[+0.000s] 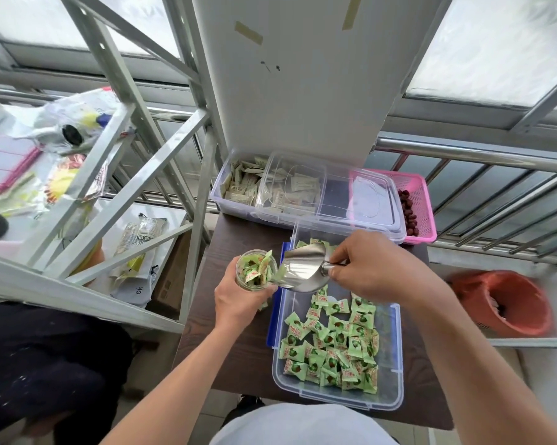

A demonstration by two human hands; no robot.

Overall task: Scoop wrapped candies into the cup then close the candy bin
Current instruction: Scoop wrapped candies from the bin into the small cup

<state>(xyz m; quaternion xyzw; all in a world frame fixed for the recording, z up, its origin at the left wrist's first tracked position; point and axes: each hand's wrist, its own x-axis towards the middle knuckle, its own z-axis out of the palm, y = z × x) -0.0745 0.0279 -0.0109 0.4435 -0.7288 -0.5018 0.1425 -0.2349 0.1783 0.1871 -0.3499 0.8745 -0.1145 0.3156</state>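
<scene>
Left hand [238, 300] wraps clear plastic cup [256, 269], part-full of green wrapped candies [330, 343]. Right hand [372, 264] pinches shiny metal scoop [299, 268] handle, lip tilted at cup rim. Open clear candy bin [389, 374] below right hand on dark desk [238, 358].

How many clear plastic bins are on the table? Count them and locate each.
2. One clear bin sits nearest the person, open, holding green wrapped candies. The other stands behind it against the white board, holding pale packets, its clear lid resting askew on top.
</scene>
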